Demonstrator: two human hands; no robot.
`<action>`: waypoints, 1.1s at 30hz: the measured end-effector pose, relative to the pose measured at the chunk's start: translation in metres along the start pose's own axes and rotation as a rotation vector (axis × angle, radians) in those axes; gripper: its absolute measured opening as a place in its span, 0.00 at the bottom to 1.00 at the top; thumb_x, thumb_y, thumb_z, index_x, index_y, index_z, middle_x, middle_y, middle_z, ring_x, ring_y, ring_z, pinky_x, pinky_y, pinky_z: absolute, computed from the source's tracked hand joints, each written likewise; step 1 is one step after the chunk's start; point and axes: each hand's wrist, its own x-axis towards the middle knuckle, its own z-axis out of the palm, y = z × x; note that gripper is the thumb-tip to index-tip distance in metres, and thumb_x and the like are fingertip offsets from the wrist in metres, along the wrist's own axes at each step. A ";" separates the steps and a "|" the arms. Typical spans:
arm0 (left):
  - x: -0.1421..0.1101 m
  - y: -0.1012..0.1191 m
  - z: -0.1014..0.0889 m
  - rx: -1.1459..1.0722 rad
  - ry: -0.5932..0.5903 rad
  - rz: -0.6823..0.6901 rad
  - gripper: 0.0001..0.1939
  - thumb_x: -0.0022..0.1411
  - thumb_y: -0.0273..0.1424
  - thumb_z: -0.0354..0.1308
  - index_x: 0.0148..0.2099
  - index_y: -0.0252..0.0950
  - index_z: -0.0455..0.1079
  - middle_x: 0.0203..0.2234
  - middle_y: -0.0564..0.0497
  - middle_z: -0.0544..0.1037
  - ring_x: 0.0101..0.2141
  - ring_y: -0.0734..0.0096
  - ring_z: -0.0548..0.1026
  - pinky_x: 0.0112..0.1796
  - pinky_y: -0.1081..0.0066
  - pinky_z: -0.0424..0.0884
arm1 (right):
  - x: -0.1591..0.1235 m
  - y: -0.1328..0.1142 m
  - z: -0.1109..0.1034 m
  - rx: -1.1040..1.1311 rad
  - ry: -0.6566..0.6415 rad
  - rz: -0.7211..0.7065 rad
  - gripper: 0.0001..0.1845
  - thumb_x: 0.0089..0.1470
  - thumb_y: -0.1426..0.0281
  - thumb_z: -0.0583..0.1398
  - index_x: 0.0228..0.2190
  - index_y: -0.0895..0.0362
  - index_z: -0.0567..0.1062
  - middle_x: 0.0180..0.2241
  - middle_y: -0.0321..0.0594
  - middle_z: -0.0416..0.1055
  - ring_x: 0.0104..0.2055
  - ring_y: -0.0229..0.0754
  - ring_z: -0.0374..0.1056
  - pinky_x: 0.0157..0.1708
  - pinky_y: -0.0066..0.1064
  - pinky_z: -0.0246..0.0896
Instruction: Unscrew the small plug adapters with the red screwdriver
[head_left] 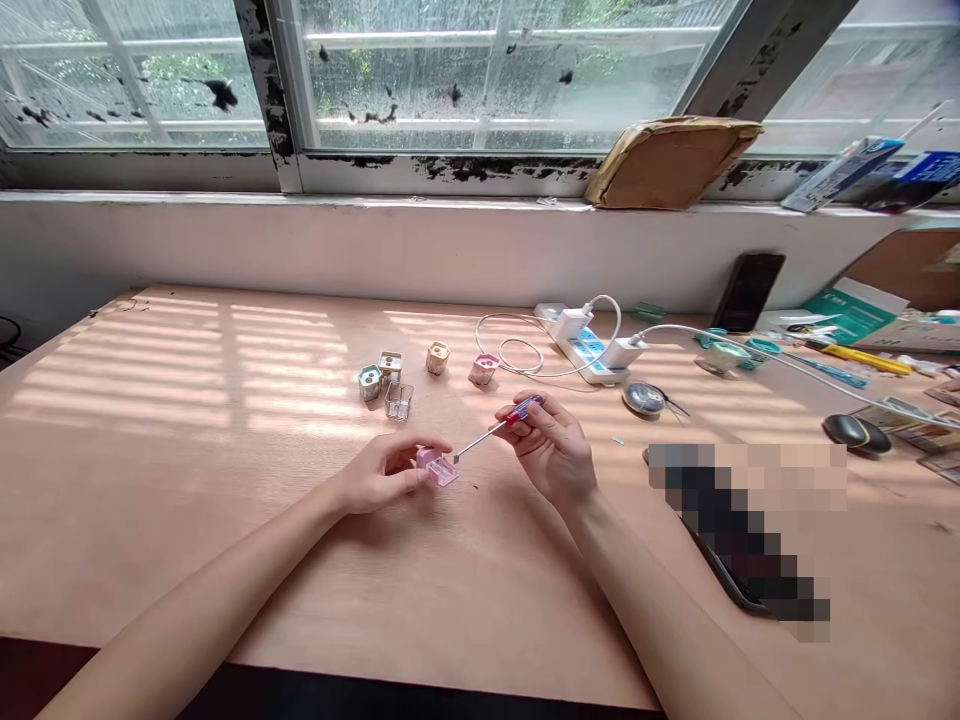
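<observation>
My left hand (384, 472) rests on the wooden table (187, 450) and pinches a small pink plastic part (436, 466) against the tabletop. In my right hand (550, 447), the fingers are closed on a small screwdriver (495, 428) with a red and blue handle. Its metal tip points left and touches the pink part. Beyond my hands stand several small cube-shaped parts: a teal one (369, 382), a beige one (390, 365), a clear one (398, 400), another beige one (437, 357) and a pink one (483, 369).
A white power strip (585, 345) with chargers and white cables lies at the back. To the right are a silver mouse (643, 398), a black mouse (855, 432), a leaning black phone (747, 291), boxes and tools. A cardboard packet (670, 160) sits on the windowsill.
</observation>
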 end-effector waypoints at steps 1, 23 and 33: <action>0.000 0.000 0.000 0.003 -0.001 -0.001 0.19 0.65 0.38 0.62 0.55 0.35 0.72 0.43 0.43 0.77 0.41 0.62 0.76 0.38 0.69 0.71 | -0.001 0.001 0.001 0.001 -0.009 0.003 0.15 0.48 0.59 0.72 0.34 0.53 0.78 0.30 0.38 0.80 0.31 0.40 0.77 0.38 0.32 0.77; -0.001 0.000 0.003 -0.062 -0.016 0.028 0.19 0.65 0.37 0.62 0.56 0.37 0.72 0.43 0.44 0.76 0.40 0.64 0.74 0.40 0.69 0.71 | -0.005 0.008 0.010 -0.011 -0.071 0.033 0.16 0.50 0.58 0.71 0.36 0.53 0.77 0.32 0.39 0.79 0.34 0.42 0.77 0.40 0.36 0.77; -0.004 0.001 0.004 0.037 0.066 0.181 0.14 0.67 0.33 0.60 0.54 0.39 0.72 0.52 0.41 0.74 0.48 0.60 0.74 0.45 0.66 0.73 | -0.006 0.004 0.011 -0.014 -0.064 0.015 0.15 0.50 0.59 0.71 0.35 0.53 0.77 0.31 0.39 0.78 0.34 0.42 0.76 0.39 0.36 0.76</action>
